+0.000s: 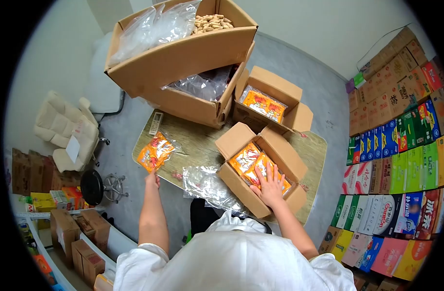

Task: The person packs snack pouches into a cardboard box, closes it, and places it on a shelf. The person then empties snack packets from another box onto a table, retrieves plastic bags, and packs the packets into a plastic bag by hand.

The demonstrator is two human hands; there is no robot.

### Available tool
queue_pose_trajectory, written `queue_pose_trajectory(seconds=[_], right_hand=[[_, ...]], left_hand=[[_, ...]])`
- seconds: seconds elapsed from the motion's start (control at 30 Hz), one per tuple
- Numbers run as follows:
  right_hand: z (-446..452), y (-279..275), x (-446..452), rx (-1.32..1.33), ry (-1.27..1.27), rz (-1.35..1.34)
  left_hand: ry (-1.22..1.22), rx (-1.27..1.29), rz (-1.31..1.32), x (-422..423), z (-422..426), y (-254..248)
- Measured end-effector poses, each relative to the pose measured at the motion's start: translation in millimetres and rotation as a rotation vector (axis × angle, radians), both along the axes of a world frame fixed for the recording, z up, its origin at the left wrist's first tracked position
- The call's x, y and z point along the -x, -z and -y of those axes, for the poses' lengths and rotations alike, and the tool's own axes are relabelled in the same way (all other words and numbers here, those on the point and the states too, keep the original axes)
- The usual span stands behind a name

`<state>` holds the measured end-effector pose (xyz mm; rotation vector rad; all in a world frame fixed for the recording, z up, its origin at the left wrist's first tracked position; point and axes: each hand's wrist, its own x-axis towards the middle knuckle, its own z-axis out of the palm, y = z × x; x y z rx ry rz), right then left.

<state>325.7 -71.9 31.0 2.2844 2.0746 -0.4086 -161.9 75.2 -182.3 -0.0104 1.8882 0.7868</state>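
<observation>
My left hand point(153, 178) pinches the lower edge of an orange snack packet point(155, 153) at the table's left side. The packet has a clear plastic margin. Inside the nearer open cardboard box point(230, 185), my right hand point(269, 186) lies with spread fingers on several orange packets point(245, 158). Between my hands a clear plastic bag point(207, 183) lies flat on the table point(304, 151). Behind the nearer box, a second open box point(268, 80) holds more orange packets point(263, 103).
A remote control point(156, 123) lies at the table's left. Large stacked cartons point(183, 60) at the back hold peanuts point(212, 23) and plastic bags point(159, 25). Colourful boxes point(394, 174) line the right wall. A cream chair point(69, 128) and a black stool point(92, 187) stand left.
</observation>
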Motion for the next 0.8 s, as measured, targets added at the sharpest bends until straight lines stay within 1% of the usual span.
queue_pose_trajectory(seconds=[0.07, 0.1, 0.17, 0.2, 0.27, 0.3, 0.33, 0.37, 0.4, 0.43, 0.5, 0.53, 0.57, 0.63, 0.67, 0.7, 0.73, 0.77, 0.8], right_hand=[[-0.5, 0.1, 0.4, -0.001, 0.005, 0.002], [-0.5, 1.4, -0.1, -0.003, 0.005, -0.002], [-0.5, 0.4, -0.4, -0.005, 0.01, -0.005], [-1.0, -2.6, 0.7, 0.01, 0.016, -0.007], [-0.9, -3.5, 1.1, 0.023, 0.023, -0.014], [-0.7, -2.8, 0.7, 0.013, 0.021, -0.016], [-0.3, -1.9, 0.7, 0.003, 0.018, -0.019], [0.6, -0.3, 0.2, 0.0, 0.017, -0.024], [1.3, 1.8, -0.9, -0.031, 0.015, -0.041], [1.9, 2.9, -1.6, -0.061, 0.014, -0.058], [2.0, -4.3, -2.8, -0.069, 0.018, -0.101], [1.8, -9.8, -4.2, -0.072, 0.021, -0.138], [1.3, -15.0, -5.7, -0.076, 0.026, -0.139], [-0.9, -27.7, -7.2, -0.352, 0.1, -0.444], [-1.8, -35.8, -7.5, -0.355, 0.103, -0.443], [-3.3, -45.8, -7.1, -0.394, 0.156, -0.637], [-4.0, -51.0, -6.6, -0.433, 0.207, -0.832], [-7.4, -34.4, -8.2, -0.462, 0.229, -1.067], [-8.3, -41.9, -6.9, -0.471, 0.233, -1.067]], left_hand=[[-0.122, -0.036, -0.044, 11.2, -5.6, 28.1], [-0.118, -0.035, -0.042, 7.2, -6.1, 20.6], [-0.319, -0.275, -0.058, -7.4, -6.3, -15.5], [-0.315, -0.276, -0.057, -15.2, -8.1, -32.8], [-0.492, -0.529, 0.012, -26.2, -11.5, -60.8], [-0.522, -0.693, 0.172, -26.8, -10.3, -69.2], [-0.52, -0.696, 0.168, -27.9, -7.3, -77.8], [-0.507, -0.822, 0.416, -28.2, -1.1, -87.4], [-0.486, -0.942, 0.668, -35.3, 4.9, -107.6], [-0.482, -0.947, 0.666, -43.2, 9.3, -124.4], [-0.385, -1.136, 0.925, -62.7, 16.2, -156.1], [-0.378, -1.137, 0.927, -72.5, 18.0, -170.6], [-0.333, -1.15, 1.003, -82.8, 18.9, -184.8], [-0.27, -1.149, 1.134, -103.9, 21.8, -211.7], [-0.266, -1.149, 1.138, -117.2, 22.5, -224.4], [-0.043, -1.183, 1.304, -133.2, 22.2, -237.8], [0.034, -1.117, 1.343, -146.3, 24.1, -240.4], [0.112, -1.05, 1.381, -159.4, 25.9, -243.1], [0.158, -0.956, 1.418, -179.0, 29.3, -250.1]])
